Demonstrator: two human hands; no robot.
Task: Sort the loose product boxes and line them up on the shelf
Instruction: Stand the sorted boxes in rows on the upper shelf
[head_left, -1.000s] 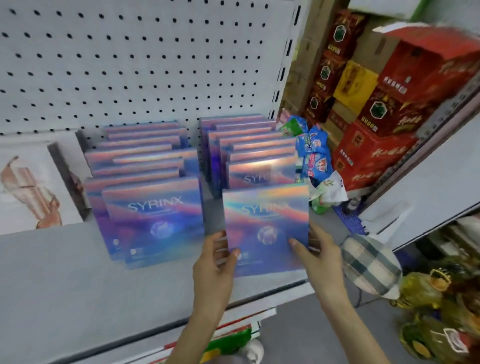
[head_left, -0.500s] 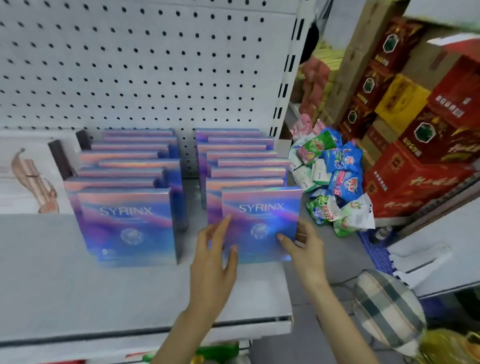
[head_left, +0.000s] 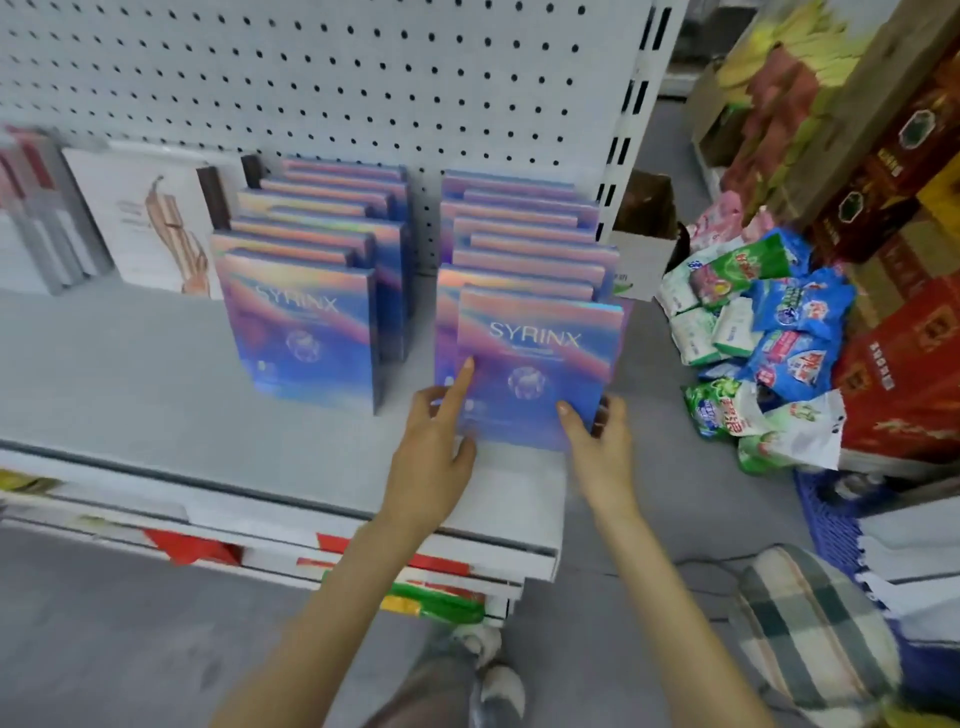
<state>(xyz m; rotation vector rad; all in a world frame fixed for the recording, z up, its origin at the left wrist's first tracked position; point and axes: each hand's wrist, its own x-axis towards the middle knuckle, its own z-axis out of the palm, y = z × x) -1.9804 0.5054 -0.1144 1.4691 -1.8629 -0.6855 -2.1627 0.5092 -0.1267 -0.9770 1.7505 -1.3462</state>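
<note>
Two rows of iridescent purple-blue SYRINX boxes stand upright on the grey shelf (head_left: 156, 426). The front box of the right row (head_left: 540, 348) stands at the head of its row. My left hand (head_left: 434, 452) rests against its lower left edge, index finger raised along the side. My right hand (head_left: 597, 441) grips its lower right corner, thumb on the front face. The left row (head_left: 306, 332) stands apart, untouched. Several more boxes line up behind each front box toward the pegboard.
White boxes with a figure print (head_left: 150, 223) stand at the shelf's left. A pile of snack packets (head_left: 758, 332) and red cartons (head_left: 909, 374) lie to the right. A plaid cushion (head_left: 815, 634) sits low right. The pegboard wall (head_left: 311, 67) closes the back.
The box in my hands went from tilted and lifted in front of the right row to upright on the shelf at the row's front. My view has dropped and shifted right.
</note>
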